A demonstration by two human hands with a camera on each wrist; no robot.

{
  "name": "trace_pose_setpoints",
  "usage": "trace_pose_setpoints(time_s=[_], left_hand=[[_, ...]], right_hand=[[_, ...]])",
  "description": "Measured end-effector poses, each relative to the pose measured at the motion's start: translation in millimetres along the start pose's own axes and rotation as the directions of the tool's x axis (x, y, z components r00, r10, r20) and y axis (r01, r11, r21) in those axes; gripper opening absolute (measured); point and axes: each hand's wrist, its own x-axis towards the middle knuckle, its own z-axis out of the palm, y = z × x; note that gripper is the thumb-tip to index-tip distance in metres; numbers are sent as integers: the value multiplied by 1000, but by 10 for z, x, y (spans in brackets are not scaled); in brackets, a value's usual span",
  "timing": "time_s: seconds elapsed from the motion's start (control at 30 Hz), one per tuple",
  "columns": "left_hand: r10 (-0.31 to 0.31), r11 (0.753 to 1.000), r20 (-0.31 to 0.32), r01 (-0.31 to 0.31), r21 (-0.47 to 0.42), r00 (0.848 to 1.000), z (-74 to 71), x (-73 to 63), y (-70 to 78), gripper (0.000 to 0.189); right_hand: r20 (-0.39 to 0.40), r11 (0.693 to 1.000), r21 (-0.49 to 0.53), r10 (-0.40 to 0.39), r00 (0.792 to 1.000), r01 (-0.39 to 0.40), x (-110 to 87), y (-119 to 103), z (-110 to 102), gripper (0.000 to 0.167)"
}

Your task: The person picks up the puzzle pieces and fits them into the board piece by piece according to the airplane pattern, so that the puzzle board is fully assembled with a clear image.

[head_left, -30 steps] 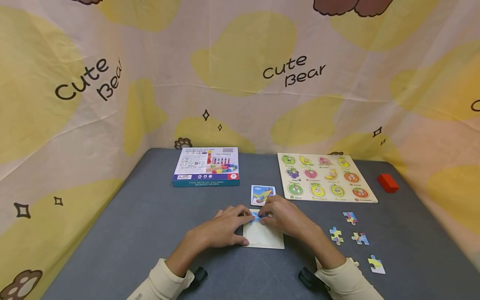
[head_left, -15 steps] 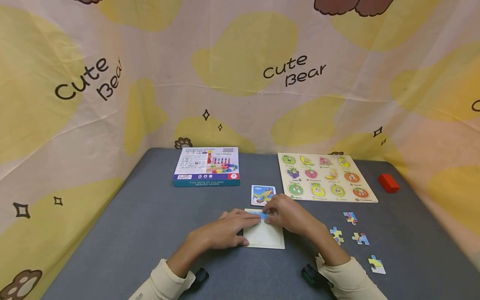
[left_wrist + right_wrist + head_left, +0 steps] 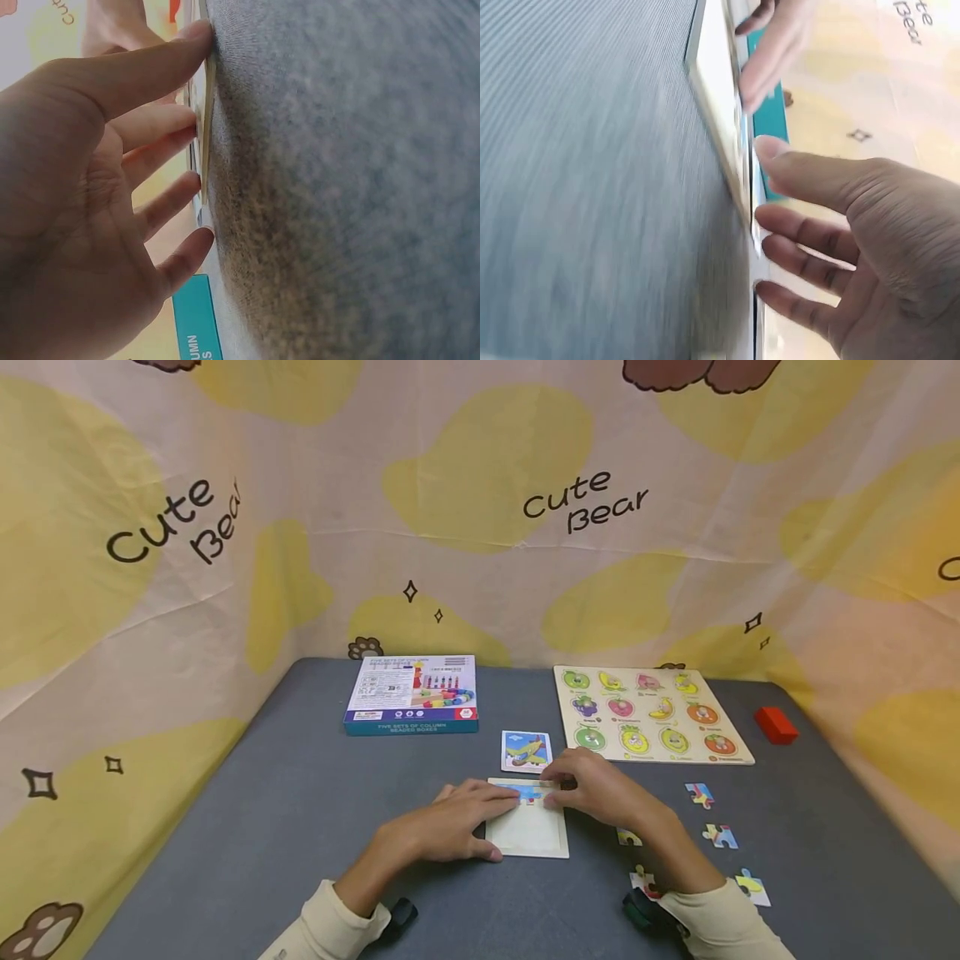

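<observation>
The cream tray (image 3: 525, 835) lies about midway between the side edges of the worktop (image 3: 300, 793), blue puzzle pieces (image 3: 530, 792) along its far rim. The left hand (image 3: 453, 821) spreads its thumb from extended fingers, at the tray's near left corner; the right hand (image 3: 600, 787) parts thumb and fingers at the far right, contact unclear. Good seating likely needs a steady tray and flat, even pressure.

Table (image 3: 285, 852): tray (image 3: 527, 837) at middle, inset pieces (image 3: 529, 792) along its far end. Card (image 3: 526, 750) just beyond tray. Box (image 3: 410, 695) far left; board (image 3: 654, 727) far right, block (image 3: 776, 726) right of it. Loose pieces (image 3: 721, 837) right of tray.
</observation>
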Motion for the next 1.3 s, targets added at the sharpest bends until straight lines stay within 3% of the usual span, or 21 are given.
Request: trace_pose_setpoints(time_s=[0.67, 0.97, 1.3], left_hand=[[10, 1000, -27, -11, -13, 1000, 13, -14, -24, 74], [13, 1000, -22, -13, -11, 1000, 18, 4, -23, 74], [8, 1000, -9, -8, -27, 1000, 18, 15, -28, 73]], right_hand=[[-162, 992, -59, 104, 981, -115, -795, 717, -421, 26], [-215, 976, -76, 183, 959, -204, -1073, 978, -579, 32], [-223, 963, -5, 261, 939, -269, -1280, 1227, -672, 32]])
